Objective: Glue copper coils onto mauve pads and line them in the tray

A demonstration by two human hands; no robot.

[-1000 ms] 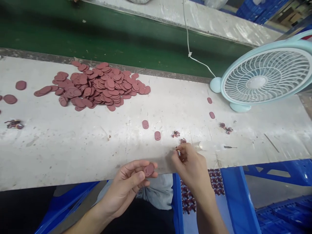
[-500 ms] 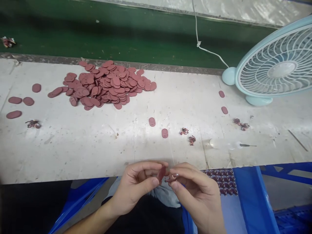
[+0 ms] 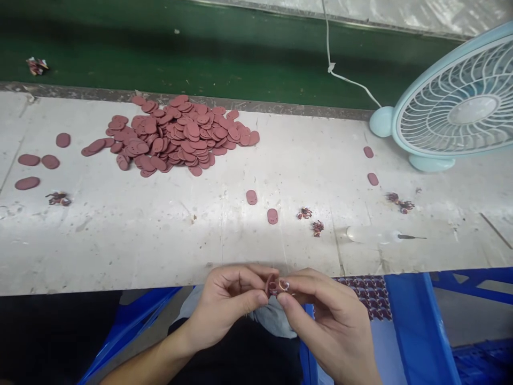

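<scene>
At the table's front edge my left hand (image 3: 228, 299) pinches a reddish-brown oval disc (image 3: 269, 283) on edge between thumb and fingers. My right hand (image 3: 328, 310) is closed on a small dark red and white figurine (image 3: 282, 286), which meets the disc's face. My fingers cover part of both pieces. Beyond my hands lie two loose discs, one of them a disc with small holes (image 3: 272, 216). Two more small figurines (image 3: 304, 213) rest to their right. A clear bottle with a thin dark tip (image 3: 372, 235) lies on its side farther right.
A large pile of oval discs (image 3: 176, 136) covers the back left of the white table (image 3: 132, 240). A light blue fan (image 3: 460, 101) stands at the right, its cord crossing the green belt (image 3: 248, 69). Below the edge, a blue crate (image 3: 420, 321) holds rows of figurines (image 3: 368, 294).
My right hand has brought the figurine against the disc, and the gap between them has closed. The disc has turned slightly in my left hand. The view has shifted a little.
</scene>
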